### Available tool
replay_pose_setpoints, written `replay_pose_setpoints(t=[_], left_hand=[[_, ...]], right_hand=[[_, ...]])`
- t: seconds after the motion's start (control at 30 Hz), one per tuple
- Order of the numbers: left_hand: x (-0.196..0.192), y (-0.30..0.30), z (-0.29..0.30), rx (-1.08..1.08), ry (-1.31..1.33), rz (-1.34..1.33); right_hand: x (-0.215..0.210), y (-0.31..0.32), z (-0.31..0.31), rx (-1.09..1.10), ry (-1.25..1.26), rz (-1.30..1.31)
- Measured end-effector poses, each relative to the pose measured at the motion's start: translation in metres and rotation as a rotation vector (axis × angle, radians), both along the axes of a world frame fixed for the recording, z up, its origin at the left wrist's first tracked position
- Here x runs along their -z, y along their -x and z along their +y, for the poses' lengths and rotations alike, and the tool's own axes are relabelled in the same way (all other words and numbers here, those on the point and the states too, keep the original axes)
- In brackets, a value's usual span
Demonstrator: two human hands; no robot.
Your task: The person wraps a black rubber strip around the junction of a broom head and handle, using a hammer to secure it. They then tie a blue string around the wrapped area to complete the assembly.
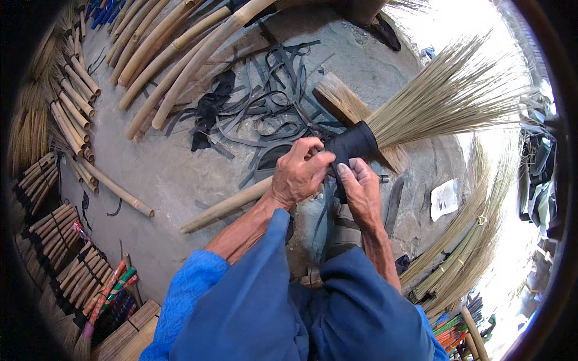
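Observation:
A broom lies slantwise before me, with pale grass bristles [445,96] fanning to the upper right. Its neck is wrapped in a black band [352,144], and a bamboo handle [226,207] runs out to the lower left beneath my left forearm. My left hand [299,168] is closed at the handle side of the band, fingers curled; whatever they grip is hidden. On the near side, my right hand [361,186] pinches a black strip [341,189] hanging from the wrap, thumb on top. Behind the neck, a wooden block [340,96] lies under the broom.
Loose black rubber strips [277,114] are tangled on the concrete floor beyond my hands. Long bamboo poles [180,66] reach in from the upper left. Bundled handles [54,228] are stacked at left. Grass bundles [460,253] and a white paper [444,200] lie at right.

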State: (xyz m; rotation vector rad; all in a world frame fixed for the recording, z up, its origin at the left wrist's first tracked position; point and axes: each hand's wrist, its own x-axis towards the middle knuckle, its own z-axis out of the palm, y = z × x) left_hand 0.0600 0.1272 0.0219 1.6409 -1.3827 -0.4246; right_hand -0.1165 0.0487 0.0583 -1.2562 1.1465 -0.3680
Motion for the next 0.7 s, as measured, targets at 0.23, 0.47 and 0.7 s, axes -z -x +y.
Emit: replay_pose_setpoints(t=[0.23,0.47,0.7], left_hand=[[0.007,-0.004,0.005,0.056,0.060,-0.112],[-0.010,-0.003,-0.004,-0.018,-0.191,-0.031],[-0.017,-0.012,-0.021,0.127,-0.593,0.083]], right_hand=[[-0.003,-0.002,0.003,-0.040,0.158,0.113],[-0.010,-0.005,0.001,-0.099,0.360,0.291],[-0.008,-0.022,-0.003,-0.149,0.560,0.353]])
